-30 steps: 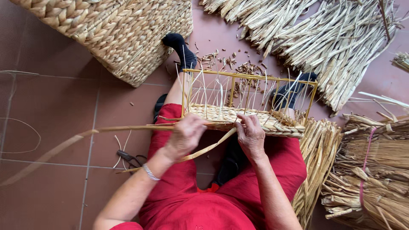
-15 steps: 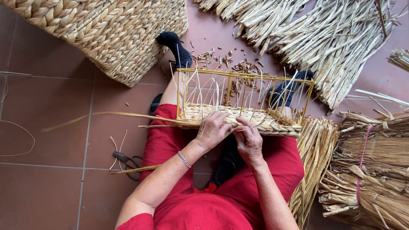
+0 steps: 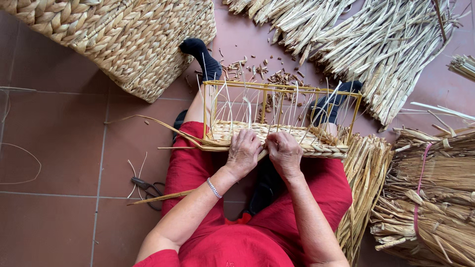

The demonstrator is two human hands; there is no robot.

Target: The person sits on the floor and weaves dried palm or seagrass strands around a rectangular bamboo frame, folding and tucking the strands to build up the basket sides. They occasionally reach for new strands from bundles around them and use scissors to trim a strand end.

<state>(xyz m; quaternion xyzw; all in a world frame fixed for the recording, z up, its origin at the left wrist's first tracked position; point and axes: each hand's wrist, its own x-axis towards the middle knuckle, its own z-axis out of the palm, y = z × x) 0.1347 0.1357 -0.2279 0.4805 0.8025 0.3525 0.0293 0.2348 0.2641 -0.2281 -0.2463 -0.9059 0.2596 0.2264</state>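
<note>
Head camera looks down on a yellow wire frame (image 3: 282, 91) resting across the person's red-clad lap, its long axis running left to right, with a band of woven straw (image 3: 316, 138) along its near edge. Both hands sit side by side on that band: the left hand (image 3: 243, 152) curls its fingers (image 3: 250, 141) over the weave, gripping a loose strand (image 3: 163, 129) that trails leftward; the right hand (image 3: 284, 154) presses down with fingers bent, pinching the weave. Fingertips are tucked under and hidden. Scissors (image 3: 147, 188) lie on the floor, partly covered by a strand.
</note>
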